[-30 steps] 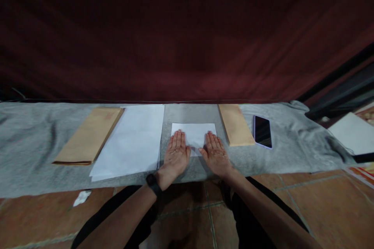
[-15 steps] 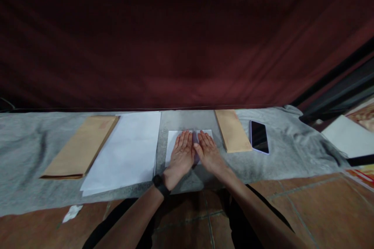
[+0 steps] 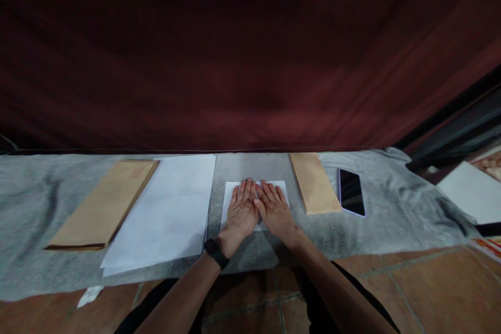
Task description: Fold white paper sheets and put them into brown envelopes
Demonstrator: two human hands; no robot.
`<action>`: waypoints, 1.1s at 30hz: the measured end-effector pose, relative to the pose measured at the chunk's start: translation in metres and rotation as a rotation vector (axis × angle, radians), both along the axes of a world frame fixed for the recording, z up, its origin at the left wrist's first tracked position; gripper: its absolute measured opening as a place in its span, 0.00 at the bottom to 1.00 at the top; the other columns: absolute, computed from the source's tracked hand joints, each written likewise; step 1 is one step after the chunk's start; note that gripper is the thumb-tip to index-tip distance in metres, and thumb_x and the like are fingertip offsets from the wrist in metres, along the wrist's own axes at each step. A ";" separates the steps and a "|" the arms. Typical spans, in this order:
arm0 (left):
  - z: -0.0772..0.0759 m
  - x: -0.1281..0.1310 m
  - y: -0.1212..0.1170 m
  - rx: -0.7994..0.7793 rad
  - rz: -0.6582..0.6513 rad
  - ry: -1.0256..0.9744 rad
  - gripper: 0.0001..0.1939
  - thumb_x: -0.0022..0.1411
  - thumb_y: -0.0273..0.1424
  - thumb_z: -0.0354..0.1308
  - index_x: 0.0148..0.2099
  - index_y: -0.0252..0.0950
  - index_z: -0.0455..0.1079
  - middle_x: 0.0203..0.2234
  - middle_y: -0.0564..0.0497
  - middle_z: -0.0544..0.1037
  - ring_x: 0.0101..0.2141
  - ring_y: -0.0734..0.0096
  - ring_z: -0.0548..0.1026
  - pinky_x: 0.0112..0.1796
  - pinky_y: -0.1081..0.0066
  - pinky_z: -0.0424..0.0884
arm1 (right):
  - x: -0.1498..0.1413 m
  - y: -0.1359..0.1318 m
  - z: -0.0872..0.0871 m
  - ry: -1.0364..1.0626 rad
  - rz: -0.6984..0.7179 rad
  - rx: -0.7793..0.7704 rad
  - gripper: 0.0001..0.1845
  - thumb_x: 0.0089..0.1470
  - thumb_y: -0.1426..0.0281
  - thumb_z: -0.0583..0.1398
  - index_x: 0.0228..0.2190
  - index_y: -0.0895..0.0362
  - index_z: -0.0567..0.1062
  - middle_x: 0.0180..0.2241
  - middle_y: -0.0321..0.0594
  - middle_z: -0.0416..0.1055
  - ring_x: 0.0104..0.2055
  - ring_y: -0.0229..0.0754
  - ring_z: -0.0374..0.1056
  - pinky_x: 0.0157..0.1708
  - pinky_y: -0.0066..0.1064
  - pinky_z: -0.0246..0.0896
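A small white sheet of paper (image 3: pixel 227 203), which looks folded, lies on the grey cloth in front of me. My left hand (image 3: pixel 242 209) rests flat on its left half, fingers stretched forward, a black watch on the wrist. Flat on the right half is my right hand (image 3: pixel 274 211), its thumb meeting the left hand's edge. Much of the paper is hidden beneath both palms. Left of it lies a stack of larger white sheets (image 3: pixel 168 209). Brown envelopes (image 3: pixel 315 182) lie to the right.
Another pile of brown envelopes (image 3: pixel 104 203) lies at the far left. A phone (image 3: pixel 351 192) sits right of the envelopes. The grey cloth (image 3: pixel 395 214) covers the surface up to a dark red curtain (image 3: pixel 250 88). A crumpled tissue (image 3: pixel 90 296) is on the tiled floor.
My hands have come closer together on the paper, closing the gap between them. The whole view has shifted slightly, with the cloth a little lower.
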State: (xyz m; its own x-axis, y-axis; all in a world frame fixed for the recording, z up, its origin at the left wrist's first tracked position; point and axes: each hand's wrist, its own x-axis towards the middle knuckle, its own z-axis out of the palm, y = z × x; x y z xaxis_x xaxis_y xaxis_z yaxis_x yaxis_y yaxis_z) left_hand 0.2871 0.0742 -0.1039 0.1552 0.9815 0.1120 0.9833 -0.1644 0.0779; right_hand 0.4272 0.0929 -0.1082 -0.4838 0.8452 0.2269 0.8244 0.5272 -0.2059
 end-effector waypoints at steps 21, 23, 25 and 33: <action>-0.012 -0.009 0.000 0.080 0.055 -0.015 0.29 0.71 0.28 0.40 0.70 0.22 0.54 0.69 0.35 0.55 0.70 0.57 0.50 0.67 0.54 0.51 | -0.002 0.002 -0.006 0.004 -0.061 0.053 0.30 0.71 0.60 0.45 0.66 0.63 0.60 0.68 0.51 0.55 0.71 0.51 0.51 0.68 0.49 0.46; -0.011 -0.011 0.000 0.078 0.073 -0.019 0.29 0.71 0.30 0.40 0.70 0.22 0.54 0.69 0.34 0.55 0.70 0.56 0.51 0.67 0.54 0.52 | 0.000 0.002 -0.009 0.009 -0.078 0.084 0.30 0.71 0.60 0.46 0.66 0.64 0.59 0.68 0.53 0.55 0.71 0.52 0.51 0.67 0.49 0.48; -0.010 -0.014 0.000 0.068 0.095 -0.018 0.29 0.72 0.31 0.40 0.70 0.21 0.55 0.69 0.33 0.55 0.70 0.55 0.51 0.67 0.54 0.52 | 0.003 0.001 -0.012 0.010 -0.109 0.121 0.31 0.71 0.60 0.46 0.66 0.65 0.59 0.68 0.55 0.56 0.70 0.52 0.52 0.67 0.49 0.48; -0.010 -0.026 -0.004 0.087 0.194 -0.020 0.31 0.72 0.35 0.42 0.69 0.19 0.55 0.69 0.31 0.55 0.69 0.51 0.53 0.66 0.53 0.53 | 0.016 -0.004 -0.018 -0.018 -0.179 0.190 0.36 0.70 0.56 0.47 0.66 0.71 0.56 0.67 0.62 0.56 0.70 0.57 0.52 0.66 0.49 0.50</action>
State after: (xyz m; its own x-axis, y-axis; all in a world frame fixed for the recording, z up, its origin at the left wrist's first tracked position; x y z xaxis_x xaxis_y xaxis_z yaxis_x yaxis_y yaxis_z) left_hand 0.2614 0.0702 -0.1138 -0.0387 0.9792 0.1991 0.9956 0.0208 0.0910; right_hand 0.4432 0.0892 -0.1267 -0.3359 0.8607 0.3826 0.9106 0.4006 -0.1015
